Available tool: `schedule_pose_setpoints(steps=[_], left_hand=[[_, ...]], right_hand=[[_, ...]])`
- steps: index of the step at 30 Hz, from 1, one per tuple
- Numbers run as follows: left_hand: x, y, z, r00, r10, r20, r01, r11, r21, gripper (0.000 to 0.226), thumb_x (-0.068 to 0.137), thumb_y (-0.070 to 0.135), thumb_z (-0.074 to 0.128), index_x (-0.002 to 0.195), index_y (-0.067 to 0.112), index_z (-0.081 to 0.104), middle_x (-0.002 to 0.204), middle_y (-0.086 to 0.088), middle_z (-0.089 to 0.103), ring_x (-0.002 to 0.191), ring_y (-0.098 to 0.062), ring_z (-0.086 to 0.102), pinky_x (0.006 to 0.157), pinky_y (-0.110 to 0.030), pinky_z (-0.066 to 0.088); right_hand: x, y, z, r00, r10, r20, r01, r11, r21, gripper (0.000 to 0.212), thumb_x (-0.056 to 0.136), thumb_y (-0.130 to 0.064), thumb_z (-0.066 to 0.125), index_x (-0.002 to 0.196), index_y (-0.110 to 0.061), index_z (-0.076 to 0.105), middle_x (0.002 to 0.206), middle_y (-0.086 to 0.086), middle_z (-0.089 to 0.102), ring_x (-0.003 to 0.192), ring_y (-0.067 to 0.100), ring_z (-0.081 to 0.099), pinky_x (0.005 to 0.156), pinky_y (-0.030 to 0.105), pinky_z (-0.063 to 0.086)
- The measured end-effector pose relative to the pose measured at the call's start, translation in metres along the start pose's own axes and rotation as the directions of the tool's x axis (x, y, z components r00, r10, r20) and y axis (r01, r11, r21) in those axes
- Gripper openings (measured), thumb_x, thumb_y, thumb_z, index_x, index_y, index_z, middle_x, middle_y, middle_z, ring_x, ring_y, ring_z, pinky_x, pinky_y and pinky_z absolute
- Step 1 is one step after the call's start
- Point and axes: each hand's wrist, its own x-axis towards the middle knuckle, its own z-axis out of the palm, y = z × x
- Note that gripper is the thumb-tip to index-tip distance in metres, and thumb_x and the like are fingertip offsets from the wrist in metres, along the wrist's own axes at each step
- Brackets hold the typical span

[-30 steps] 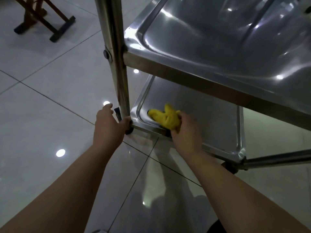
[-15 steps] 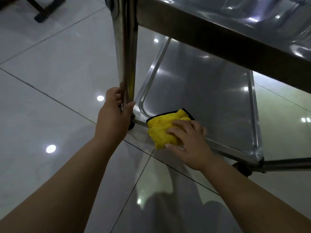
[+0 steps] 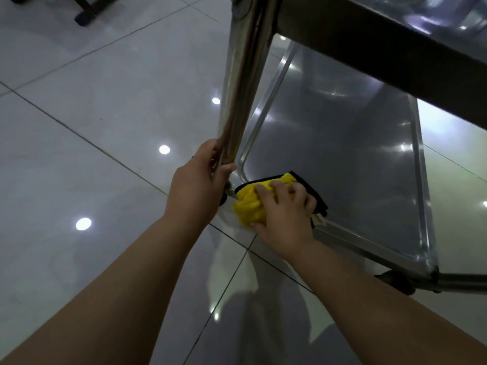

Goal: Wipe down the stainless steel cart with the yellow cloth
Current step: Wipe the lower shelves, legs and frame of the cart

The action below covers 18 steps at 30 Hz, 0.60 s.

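Cloth first: the yellow cloth (image 3: pixel 249 206), black-edged and bunched, sits on the near left corner of the cart's bottom shelf (image 3: pixel 342 143), draped over the near rim so part of it hangs toward the floor (image 3: pixel 79 114). Right hand (image 3: pixel 284 214) is planted on top of it, fingers (image 3: pixel 276 187) curled over the folds and thumb tucked under the near edge, gripping the wad as it presses down. That looks like a wiping grip, meant to keep the cloth from sliding loose against slick steel while the rim and corner get cleaned.

Left hand (image 3: pixel 197 185) wraps the cart's upright post (image 3: pixel 242 88) just above that same corner, fingers closed round the far side, thumb across the front. My read is that it steadies the cart, which stands on wheels, so the rubbing doesn't push it away.

Most of the bottom shelf stretches away bare and glossy beyond the cloth, so I'd judge plenty of wiping remains down here.

Hard to see: the shelf above (image 3: pixel 395 56) cuts across the top right and hides the far part of the lower one. A dark wheel (image 3: pixel 400 281) shows under the near right corner; the one under the left hand is mostly covered. The right palm hides how much cloth lies beneath it. Something dark at the top left is cropped and unidentifiable.
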Motion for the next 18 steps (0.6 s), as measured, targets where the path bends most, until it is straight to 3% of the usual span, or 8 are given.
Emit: schedule_pose_setpoints(steps=[3,5,9,13,18], left_hand=[[0.002,-0.004,0.001,1.0,0.017,-0.017,-0.017,1.0,0.014,0.033,0.092,0.027,0.056,0.124,0.027,0.05,0.103,0.004,0.065,0.088,-0.009,0.061,0.072,-0.02,0.046],[0.002,-0.004,0.003,0.999,0.027,-0.025,-0.026,1.0,0.011,0.032,0.092,0.028,0.055,0.123,0.026,0.051,0.104,0.003,0.066,0.095,-0.012,0.061,0.076,-0.024,0.046],[0.003,-0.004,0.005,0.998,0.034,-0.052,-0.033,0.999,0.027,0.027,0.093,0.026,0.054,0.12,0.023,0.052,0.095,0.011,0.061,0.084,-0.004,0.054,0.066,-0.009,0.041],[0.001,0.0,0.007,0.998,0.023,-0.065,-0.021,0.999,0.032,0.026,0.095,0.024,0.052,0.121,0.021,0.051,0.088,0.015,0.053,0.074,0.0,0.049,0.056,0.002,0.036],[-0.002,0.003,0.01,0.997,-0.004,-0.074,0.006,1.0,0.022,0.022,0.096,0.021,0.05,0.118,0.02,0.051,0.073,0.022,0.047,0.066,0.017,0.05,0.056,0.002,0.036]], right_hand=[[0.017,-0.025,-0.005,0.999,-0.029,0.044,0.029,1.0,0.003,0.071,0.064,-0.039,0.078,0.128,-0.026,0.05,0.131,0.007,0.048,0.114,0.033,0.026,0.09,0.052,0.029],[0.025,-0.034,-0.002,0.998,-0.013,0.067,0.015,1.0,-0.02,0.067,0.072,-0.041,0.073,0.132,-0.027,0.048,0.134,0.004,0.046,0.118,0.035,0.027,0.093,0.05,0.026],[0.029,-0.035,0.007,0.999,0.022,-0.046,-0.024,0.999,-0.044,0.063,0.052,-0.048,0.082,0.107,-0.023,0.066,0.106,0.003,0.062,0.101,0.031,0.035,0.08,0.051,0.041],[0.023,-0.025,0.009,0.995,0.0,-0.097,-0.004,0.999,-0.041,0.062,0.05,-0.046,0.083,0.106,-0.023,0.067,0.104,0.002,0.062,0.099,0.031,0.036,0.078,0.05,0.041],[0.0,0.007,0.003,0.995,0.069,-0.065,-0.071,0.997,-0.015,0.058,0.054,-0.049,0.08,0.105,-0.028,0.064,0.108,-0.001,0.059,0.1,0.029,0.036,0.078,0.048,0.038]])
